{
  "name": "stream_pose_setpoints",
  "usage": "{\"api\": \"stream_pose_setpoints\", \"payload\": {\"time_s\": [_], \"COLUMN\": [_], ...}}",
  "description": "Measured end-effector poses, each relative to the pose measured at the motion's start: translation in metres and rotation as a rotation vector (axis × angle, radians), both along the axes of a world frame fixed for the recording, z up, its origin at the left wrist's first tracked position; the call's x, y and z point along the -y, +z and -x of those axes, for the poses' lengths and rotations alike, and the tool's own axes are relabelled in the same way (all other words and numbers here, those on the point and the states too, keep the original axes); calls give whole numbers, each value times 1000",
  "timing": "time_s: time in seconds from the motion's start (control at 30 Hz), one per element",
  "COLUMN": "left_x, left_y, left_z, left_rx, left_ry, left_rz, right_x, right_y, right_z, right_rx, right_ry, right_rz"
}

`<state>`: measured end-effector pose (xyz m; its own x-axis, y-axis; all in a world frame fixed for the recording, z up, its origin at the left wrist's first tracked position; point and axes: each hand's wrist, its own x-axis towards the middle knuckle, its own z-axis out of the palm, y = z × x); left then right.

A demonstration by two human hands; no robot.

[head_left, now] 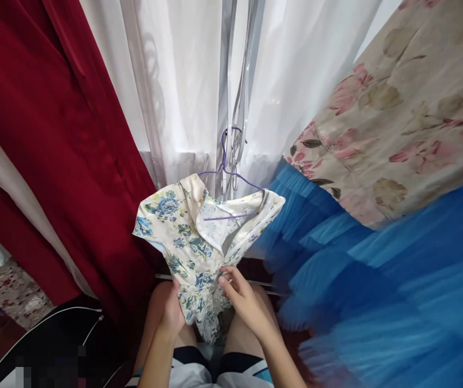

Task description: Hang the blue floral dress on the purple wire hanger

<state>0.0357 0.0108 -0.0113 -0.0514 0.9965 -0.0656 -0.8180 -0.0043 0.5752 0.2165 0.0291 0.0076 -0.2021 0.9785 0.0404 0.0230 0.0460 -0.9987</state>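
A cream short-sleeved dress [189, 237] with blue and yellow-green flowers hangs on a thin purple wire hanger [223, 164]. Its V-shaped neckline opens toward the right, and the hanger's lower bar shows inside it. My left hand [173, 312] grips the dress low on its left side, thumb in front and the fingers hidden behind the cloth. At the bottom of the neckline my right hand [241, 299] pinches the front edge between thumb and fingers. Below the hands the fabric bunches and falls between my knees.
White curtains [183, 81] with grey ribbons [231, 64] hang behind the hanger. Red cloth [65, 161] drapes on the left, above a black zippered bag [62, 334]. On the right are a beige floral cloth [397, 118] and blue tulle [377, 280].
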Motion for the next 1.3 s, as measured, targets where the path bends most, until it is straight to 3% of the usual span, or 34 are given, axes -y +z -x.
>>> {"api": "stream_pose_setpoints", "payload": {"time_s": [0.13,0.2,0.37,0.47,0.57,0.63,0.7,0.73,0.77,0.8,0.9,1.0,1.1,1.2,1.3], "left_x": [5,4,6,2,-12,-23,-29,-29,-27,-23,-9,1,2,3,11], "left_y": [-1,4,10,0,-15,-23,-28,-30,-31,-32,-36,-38,-38,-38,-41], "left_z": [-11,-15,-18,-11,1,7,6,2,-4,-12,-42,-61,-59,-47,-41], "left_rx": [-434,-441,-367,-379,-526,-720,-933,-1026,-1108,-1179,-1265,-1196,-1164,-1224,-1310], "left_ry": [189,182,164,217,297,514,835,943,968,904,500,265,206,190,198], "left_rz": [163,179,158,175,191,145,51,-16,-93,-180,-390,-336,-225,-243,-268], "right_x": [-15,-19,-18,-15,-12,-10,-5,-3,0,2,10,16,19,14,-4], "right_y": [-9,-12,-12,-12,-13,-13,-11,-9,-7,-4,4,11,13,17,41], "right_z": [18,19,14,10,4,1,-1,-1,0,1,6,10,9,5,4], "right_rx": [-61,-68,38,72,60,21,-18,-31,-40,-46,-51,-40,-41,-76,-175], "right_ry": [-85,-130,-43,-57,-79,-96,-112,-117,-116,-109,-76,-48,-6,10,3], "right_rz": [-26,-29,-86,-78,-61,-44,-14,2,18,32,46,38,48,95,101]}}
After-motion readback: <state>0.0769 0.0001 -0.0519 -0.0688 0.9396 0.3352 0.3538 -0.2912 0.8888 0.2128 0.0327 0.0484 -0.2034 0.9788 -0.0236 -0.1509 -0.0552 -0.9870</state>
